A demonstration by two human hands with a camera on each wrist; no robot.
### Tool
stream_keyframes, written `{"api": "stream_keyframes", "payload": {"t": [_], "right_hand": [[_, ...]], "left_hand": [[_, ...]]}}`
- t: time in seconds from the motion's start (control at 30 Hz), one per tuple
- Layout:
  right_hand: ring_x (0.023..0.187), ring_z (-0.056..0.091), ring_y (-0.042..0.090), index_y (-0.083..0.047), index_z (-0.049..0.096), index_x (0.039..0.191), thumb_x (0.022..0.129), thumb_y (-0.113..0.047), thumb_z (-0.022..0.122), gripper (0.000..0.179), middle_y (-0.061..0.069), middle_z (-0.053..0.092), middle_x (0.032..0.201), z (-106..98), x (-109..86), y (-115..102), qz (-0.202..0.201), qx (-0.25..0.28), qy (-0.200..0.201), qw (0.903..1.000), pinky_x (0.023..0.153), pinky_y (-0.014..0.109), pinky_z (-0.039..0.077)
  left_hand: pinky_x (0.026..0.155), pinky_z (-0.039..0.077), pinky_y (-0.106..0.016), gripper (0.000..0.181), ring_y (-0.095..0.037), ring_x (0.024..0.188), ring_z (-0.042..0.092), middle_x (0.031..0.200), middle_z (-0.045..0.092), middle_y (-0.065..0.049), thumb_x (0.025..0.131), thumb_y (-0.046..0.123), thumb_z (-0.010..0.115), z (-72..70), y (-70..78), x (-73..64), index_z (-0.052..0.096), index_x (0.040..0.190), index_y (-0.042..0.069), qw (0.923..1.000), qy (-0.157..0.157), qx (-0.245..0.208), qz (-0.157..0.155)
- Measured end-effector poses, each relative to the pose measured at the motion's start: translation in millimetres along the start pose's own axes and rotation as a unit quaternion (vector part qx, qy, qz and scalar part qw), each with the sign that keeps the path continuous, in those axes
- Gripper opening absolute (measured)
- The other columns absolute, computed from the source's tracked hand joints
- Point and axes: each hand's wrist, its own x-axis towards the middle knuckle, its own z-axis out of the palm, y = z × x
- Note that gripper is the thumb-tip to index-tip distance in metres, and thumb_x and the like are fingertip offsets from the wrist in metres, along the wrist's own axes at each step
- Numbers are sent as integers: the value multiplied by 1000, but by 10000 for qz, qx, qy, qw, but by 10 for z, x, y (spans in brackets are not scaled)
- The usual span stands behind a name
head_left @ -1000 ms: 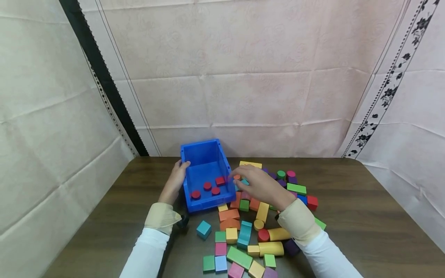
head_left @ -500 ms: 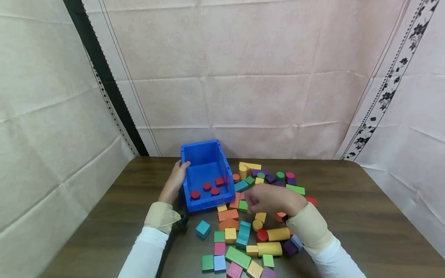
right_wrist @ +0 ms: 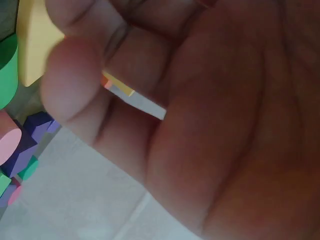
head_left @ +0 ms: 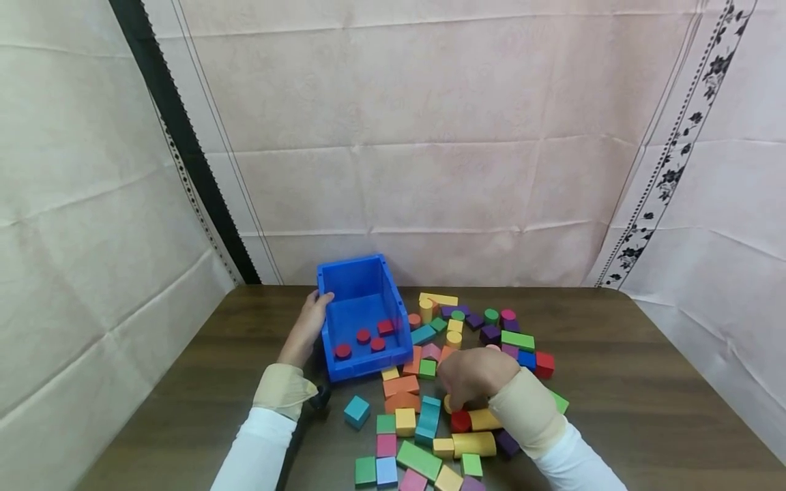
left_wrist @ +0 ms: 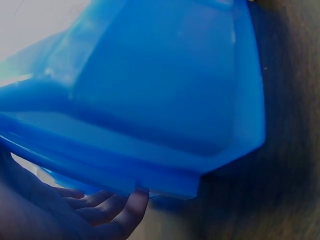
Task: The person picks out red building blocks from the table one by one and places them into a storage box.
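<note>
A blue plastic bin (head_left: 364, 300) stands tilted toward the viewer at the back, with several red blocks in it. My left hand (head_left: 305, 327) grips its left rim, thumb on top; in the left wrist view the curled fingers (left_wrist: 134, 207) lie against the bin's outer wall (left_wrist: 160, 75). My right hand (head_left: 475, 376) points down over the blocks right of the bin. Its fingertips are at a red cylinder (head_left: 460, 421), beside a yellow cylinder (head_left: 485, 419). In the right wrist view the fingers are bent, and the fingertip contact is hidden.
Coloured wooden blocks spread right and front of the bin on the brown table (head_left: 202, 382). Among them are a teal cube (head_left: 357, 412), a red cube (head_left: 544, 365) and a long green block (head_left: 419, 460). A pale cloth (head_left: 399, 136) hangs behind the table.
My right hand has moved from the bin's right rim down and toward me, to the red cylinder. My left hand keeps its grip on the bin. The view has tipped slightly.
</note>
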Motion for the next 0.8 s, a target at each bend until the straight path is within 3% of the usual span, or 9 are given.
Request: {"api": "stream_keyframes", "payload": {"t": [0.2, 0.33, 0.57, 0.8], "right_hand": [[55, 39, 13, -14, 57, 68, 92, -7, 75, 31, -2, 48, 63, 30, 7, 25, -245, 177, -39, 9995, 53, 27, 31], [58, 46, 12, -18, 65, 75, 96, -16, 74, 23, -2, 58, 70, 37, -24, 46, -303, 223, -128, 9992, 55, 28, 36], [52, 37, 12, -14, 58, 69, 93, -22, 80, 34, -4, 43, 59, 48, -27, 40, -345, 147, -221, 9991, 52, 27, 28], [59, 45, 12, -17, 66, 75, 92, -20, 80, 23, -3, 53, 68, 22, -43, 84, -424, 185, -126, 9988, 55, 28, 36]], "left_hand": [[122, 17, -74, 78, -53, 157, 17, 174, 12, -25, 112, 48, 34, 5, 6, -4, -1, 169, 8, 10000, -17, 4, 44], [122, 16, -74, 79, -53, 157, 15, 174, 11, -25, 112, 50, 33, -2, 2, -2, -2, 170, 9, 10000, -12, 47, 21], [122, 16, -75, 79, -53, 157, 14, 174, 10, -25, 112, 49, 33, -5, -4, -1, -3, 170, 9, 10000, -49, 55, -39], [122, 19, -74, 81, -53, 156, 18, 174, 13, -23, 111, 53, 34, 13, 20, 6, -1, 170, 11, 10000, 7, 54, -31]]}}
